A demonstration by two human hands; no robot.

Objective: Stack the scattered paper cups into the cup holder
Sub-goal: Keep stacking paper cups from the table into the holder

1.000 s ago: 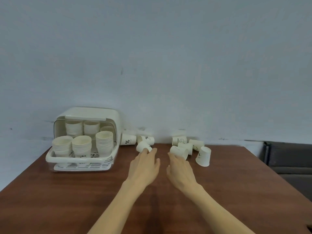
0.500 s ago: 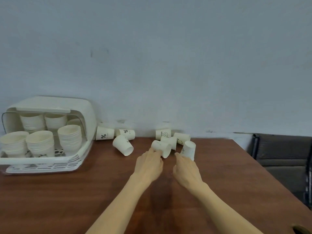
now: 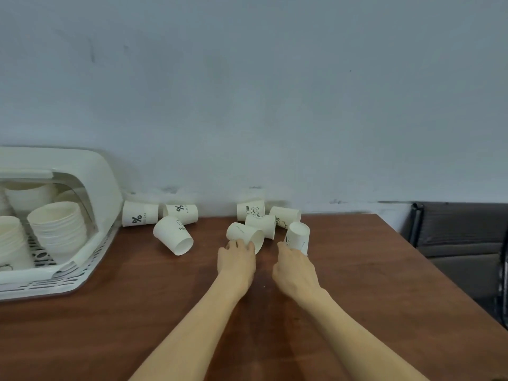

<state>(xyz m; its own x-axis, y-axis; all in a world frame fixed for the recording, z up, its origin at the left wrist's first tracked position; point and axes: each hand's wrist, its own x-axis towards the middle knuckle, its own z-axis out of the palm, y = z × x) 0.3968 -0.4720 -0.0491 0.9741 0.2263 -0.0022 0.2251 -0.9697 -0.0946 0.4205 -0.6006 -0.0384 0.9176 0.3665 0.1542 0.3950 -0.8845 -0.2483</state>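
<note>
Both hands are out on the brown table (image 3: 357,298), palms down. The left hand (image 3: 235,261) has its fingers curled onto the rim of a tipped-over cup (image 3: 243,236), and the right hand (image 3: 295,269) reaches the base of an upside-down cup (image 3: 298,237) at about 1 o'clock from it; can't tell if it's really gripping. More paper cups lie scattered by the wall: a percent-sign cup (image 3: 138,214), another tipped cup (image 3: 173,237). The cup holder (image 3: 90,171) sits way over at 9 o'clock, already full of stacks (image 3: 56,224).
</note>
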